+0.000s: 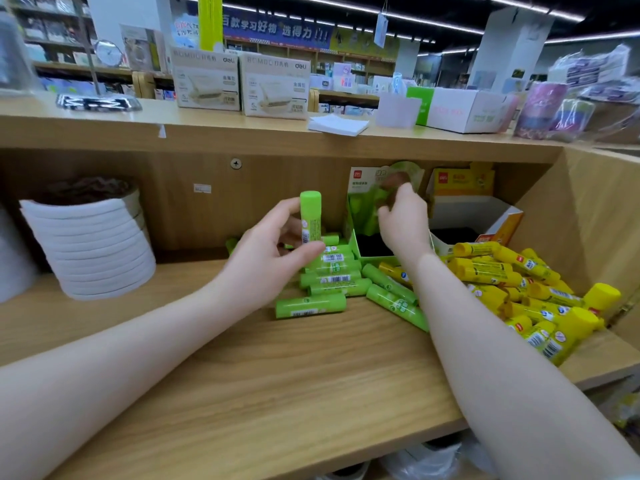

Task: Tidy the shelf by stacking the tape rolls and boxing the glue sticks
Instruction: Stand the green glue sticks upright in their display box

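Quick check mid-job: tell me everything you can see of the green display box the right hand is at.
The green display box looks like printed cardboard, open at the top, with a tall back panel bearing a red logo. It stands upright at the back of the wooden shelf, left of the yellow box. Some green glue sticks stand inside; its dark floor still shows. The right hand reaches into it, blurred.

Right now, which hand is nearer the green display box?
Right. The right hand is over the green display box, fingers at its opening. The left hand is beside it, apart, holding a green glue stick upright.
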### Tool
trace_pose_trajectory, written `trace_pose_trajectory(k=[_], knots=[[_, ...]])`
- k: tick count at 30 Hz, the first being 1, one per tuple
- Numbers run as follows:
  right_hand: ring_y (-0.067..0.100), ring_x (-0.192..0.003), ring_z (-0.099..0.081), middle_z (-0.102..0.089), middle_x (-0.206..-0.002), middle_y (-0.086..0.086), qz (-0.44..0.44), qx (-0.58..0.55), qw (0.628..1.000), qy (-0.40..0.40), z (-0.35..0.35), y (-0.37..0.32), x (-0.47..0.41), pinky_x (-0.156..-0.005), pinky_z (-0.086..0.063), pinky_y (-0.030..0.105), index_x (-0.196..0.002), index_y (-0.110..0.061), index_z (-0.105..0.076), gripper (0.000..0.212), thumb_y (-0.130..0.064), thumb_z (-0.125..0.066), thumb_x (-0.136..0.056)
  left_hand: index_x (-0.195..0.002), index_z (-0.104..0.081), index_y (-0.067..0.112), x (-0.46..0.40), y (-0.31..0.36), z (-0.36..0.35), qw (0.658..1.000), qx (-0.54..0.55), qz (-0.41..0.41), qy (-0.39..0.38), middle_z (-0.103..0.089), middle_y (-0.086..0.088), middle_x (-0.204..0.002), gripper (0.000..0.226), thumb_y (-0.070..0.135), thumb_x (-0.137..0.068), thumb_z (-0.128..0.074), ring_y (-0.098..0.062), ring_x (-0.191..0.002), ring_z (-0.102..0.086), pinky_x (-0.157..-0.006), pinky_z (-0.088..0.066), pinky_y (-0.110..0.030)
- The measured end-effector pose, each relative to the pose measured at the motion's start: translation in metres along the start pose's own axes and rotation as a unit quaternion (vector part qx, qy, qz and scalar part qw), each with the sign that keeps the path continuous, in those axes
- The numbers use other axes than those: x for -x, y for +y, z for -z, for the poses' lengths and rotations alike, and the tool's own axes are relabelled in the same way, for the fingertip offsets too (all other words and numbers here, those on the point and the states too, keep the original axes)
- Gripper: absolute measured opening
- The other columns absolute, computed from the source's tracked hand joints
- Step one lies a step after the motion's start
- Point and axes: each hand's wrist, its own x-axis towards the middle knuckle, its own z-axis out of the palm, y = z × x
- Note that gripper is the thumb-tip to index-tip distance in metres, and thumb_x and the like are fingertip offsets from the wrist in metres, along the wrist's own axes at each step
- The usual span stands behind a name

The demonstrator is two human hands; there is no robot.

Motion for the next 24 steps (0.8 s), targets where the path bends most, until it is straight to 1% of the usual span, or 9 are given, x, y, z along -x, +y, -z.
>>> trace_pose_trajectory(k=[3, 6, 8, 12, 15, 19, 21, 22, 24], knots=[[0.039, -0.093, -0.057, -0.059, -0.105, 0.023, -0.002, 0.042, 0.999, -0.030, -0.008, 0.006, -0.005, -0.078, -0.048, 0.040, -0.117, -0.003, -0.052, 0.031, 0.001, -0.043, -0.088, -0.119, -0.047, 0.042, -0.014, 0.000, -0.001, 0.999, -0.035, 0.011, -0.011, -0.061, 0.012, -0.094, 0.042, 0.024, -0.085, -0.062, -0.001, -0.086, -0.057, -0.074, -0.048, -0.020], [0.037, -0.087, -0.058, -0.060, -0.101, 0.022, 0.024, 0.058, 0.997, -0.046, -0.013, 0.009, -0.011, -0.070, -0.046, 0.034, -0.113, -0.004, -0.055, 0.029, 0.002, -0.043, -0.087, -0.124, -0.047, 0.037, -0.029, -0.001, -0.007, 0.998, -0.048, 0.025, -0.016, -0.059, 0.019, -0.096, 0.042, 0.022, -0.087, -0.060, 0.009, -0.087, -0.054, -0.069, -0.042, -0.003], [0.036, -0.087, -0.059, -0.061, -0.100, 0.021, 0.027, 0.034, 0.997, -0.058, -0.016, 0.010, -0.013, -0.073, -0.050, 0.035, -0.114, -0.005, -0.054, 0.030, 0.002, -0.044, -0.087, -0.125, -0.046, 0.033, -0.037, -0.003, -0.014, 0.998, -0.042, 0.038, -0.016, -0.060, 0.019, -0.098, 0.041, 0.019, -0.088, -0.059, 0.010, -0.087, -0.055, -0.066, -0.038, 0.003], [0.035, -0.088, -0.061, -0.062, -0.099, 0.019, 0.018, 0.016, 0.998, -0.057, -0.019, 0.013, -0.014, -0.073, -0.052, 0.038, -0.119, -0.009, -0.051, 0.034, 0.003, -0.044, -0.087, -0.117, -0.042, 0.028, -0.033, -0.011, -0.029, 0.998, -0.041, 0.049, 0.005, -0.057, 0.020, -0.095, 0.033, 0.020, -0.090, -0.057, 0.006, -0.083, -0.055, -0.065, -0.037, 0.002], [0.036, -0.086, -0.059, -0.061, -0.098, 0.019, 0.032, 0.043, 0.996, -0.068, -0.019, 0.013, -0.017, -0.068, -0.048, 0.034, -0.117, -0.009, -0.054, 0.037, 0.004, -0.043, -0.085, -0.119, -0.041, 0.031, -0.028, -0.014, -0.038, 0.998, -0.058, 0.036, 0.013, -0.051, 0.026, -0.094, 0.032, 0.020, -0.092, -0.054, 0.014, -0.085, -0.050, -0.067, -0.036, 0.003], [0.036, -0.083, -0.057, -0.057, -0.093, 0.015, 0.032, 0.051, 0.993, -0.102, -0.015, 0.012, -0.014, -0.068, -0.048, 0.035, -0.121, -0.023, -0.052, 0.043, 0.000, -0.041, -0.086, -0.126, -0.044, 0.029, -0.029, -0.011, -0.044, 0.998, -0.062, 0.024, 0.023, -0.050, 0.026, -0.095, 0.036, 0.018, -0.092, -0.052, 0.028, -0.083, -0.044, -0.068, -0.032, 0.007], [0.037, -0.090, -0.055, -0.057, -0.099, 0.018, 0.046, 0.093, 0.992, -0.074, -0.010, 0.010, -0.012, -0.070, -0.045, 0.035, -0.119, -0.015, -0.054, 0.032, -0.009, -0.041, -0.090, -0.127, -0.046, 0.024, -0.031, -0.010, -0.046, 0.997, -0.061, 0.009, 0.036, -0.048, 0.029, -0.091, 0.036, 0.015, -0.092, -0.052, 0.031, -0.082, -0.042, -0.068, -0.030, 0.008], [0.036, -0.092, -0.054, -0.056, -0.098, 0.018, 0.066, 0.080, 0.994, -0.045, -0.008, 0.007, -0.009, -0.070, -0.042, 0.034, -0.113, -0.009, -0.056, 0.025, -0.015, -0.042, -0.092, -0.127, -0.046, 0.022, -0.032, -0.010, -0.047, 0.997, -0.059, 0.003, 0.042, -0.049, 0.028, -0.091, 0.037, 0.014, -0.092, -0.052, 0.030, -0.083, -0.043, -0.068, -0.030, 0.008], [0.019, -0.080, -0.054, -0.054, -0.083, 0.005, 0.095, -0.085, 0.991, -0.038, -0.002, -0.003, -0.003, -0.064, -0.036, 0.031, -0.091, -0.014, -0.056, 0.020, -0.030, -0.045, -0.094, -0.127, -0.047, 0.020, -0.033, -0.010, -0.049, 0.997, -0.053, -0.001, 0.052, -0.053, 0.022, -0.094, 0.037, 0.013, -0.091, -0.053, 0.025, -0.084, -0.046, -0.069, -0.032, 0.007]])
